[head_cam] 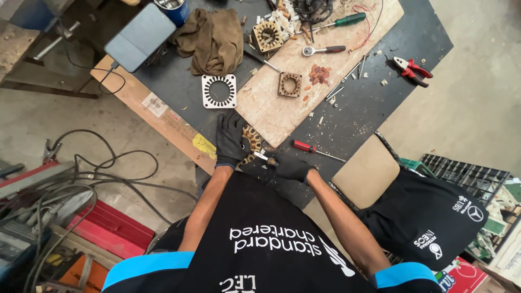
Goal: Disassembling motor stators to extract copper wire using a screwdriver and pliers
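**Inspector:** At the near edge of the tabletop (179, 92), what does each hand have?

**Assistant:** Left hand (230, 140), black-gloved, lies flat over a wound stator core (251, 142), fingers spread, pressing rather than clasping. Right hand (290, 165), also gloved, has its grip closed round a small white-tipped piece (261, 155) held against the core's near rim; what the piece is, I cannot tell.

**Inspector:** Appearance of the core?

**Assistant:** Round, tan and dark banded, mostly hidden under the left palm. It sits where the pale board (282, 103) meets the dark mat.

**Inspector:** Containers?

**Assistant:** One blue can (175, 9) at the far edge, cut off by the frame; contents not clear.

**Inspector:** Counts?

**Assistant:** Three further stator parts: a white slotted lamination plate (219, 90), a brown square stator (289, 84), a cream one (267, 36). Two screwdrivers, one red-handled (309, 148) just beside the right hand, one green-handled (342, 21). One ratchet wrench (324, 50), one pair of red pliers (411, 69), one brown rag (213, 39), one grey tablet (140, 36). A heap of small reddish slips (319, 73) lies beside the brown stator.
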